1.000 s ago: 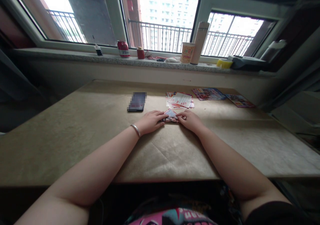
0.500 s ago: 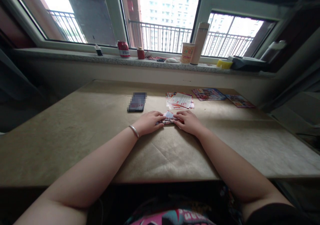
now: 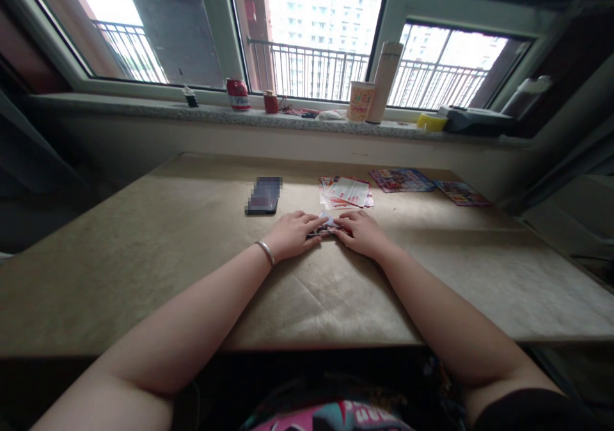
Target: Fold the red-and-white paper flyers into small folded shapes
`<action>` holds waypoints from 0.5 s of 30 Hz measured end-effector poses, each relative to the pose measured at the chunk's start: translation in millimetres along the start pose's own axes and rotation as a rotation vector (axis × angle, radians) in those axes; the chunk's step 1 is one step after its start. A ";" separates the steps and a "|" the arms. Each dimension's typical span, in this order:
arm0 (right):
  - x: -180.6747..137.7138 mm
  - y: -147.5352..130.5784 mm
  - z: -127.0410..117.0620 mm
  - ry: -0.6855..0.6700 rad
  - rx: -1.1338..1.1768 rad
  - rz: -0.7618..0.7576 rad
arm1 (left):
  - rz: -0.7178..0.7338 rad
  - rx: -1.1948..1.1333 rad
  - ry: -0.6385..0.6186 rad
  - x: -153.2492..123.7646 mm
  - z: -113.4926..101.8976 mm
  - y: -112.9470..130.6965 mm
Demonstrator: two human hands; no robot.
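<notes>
Both my hands rest on the brown table [image 3: 158,252] over a small folded piece of printed paper [image 3: 327,226]. My left hand [image 3: 292,234], with a bracelet at the wrist, presses its fingertips on the paper's left side. My right hand [image 3: 361,231] presses the paper's right side, fingers curled down onto it. Most of the paper is hidden under my fingers. Just beyond it lies a stack of printed leaflets [image 3: 346,192].
A dark phone [image 3: 263,195] lies left of the leaflets. More leaflets [image 3: 401,180] and another one [image 3: 461,193] lie at the far right. On the windowsill stand a red can [image 3: 236,93], a paper cup [image 3: 360,100], a tall flask [image 3: 384,82] and a yellow object [image 3: 430,121].
My hands have drawn closer together over the folded paper, which now shows less between my fingers. The rest of the table is unchanged.
</notes>
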State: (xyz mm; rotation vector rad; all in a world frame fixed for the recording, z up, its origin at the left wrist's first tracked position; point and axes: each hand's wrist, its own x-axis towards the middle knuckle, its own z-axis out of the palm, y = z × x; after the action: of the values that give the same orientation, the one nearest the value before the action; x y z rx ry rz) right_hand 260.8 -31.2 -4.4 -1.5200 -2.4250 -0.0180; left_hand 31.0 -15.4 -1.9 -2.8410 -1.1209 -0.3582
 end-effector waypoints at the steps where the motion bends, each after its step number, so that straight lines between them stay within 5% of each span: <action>1: 0.1 -0.3 -0.4 -0.002 -0.001 0.002 | -0.002 0.009 -0.006 0.3 0.3 0.7; 15: 3.3 -3.8 -0.8 -0.008 -0.005 0.008 | -0.089 0.066 -0.012 3.6 3.8 6.1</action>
State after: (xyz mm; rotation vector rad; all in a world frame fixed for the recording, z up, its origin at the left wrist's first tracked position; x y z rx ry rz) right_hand 256.2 -30.1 -2.3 -1.5345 -2.4271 -0.0163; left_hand 38.4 -16.8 -4.6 -2.7467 -1.2403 -0.3034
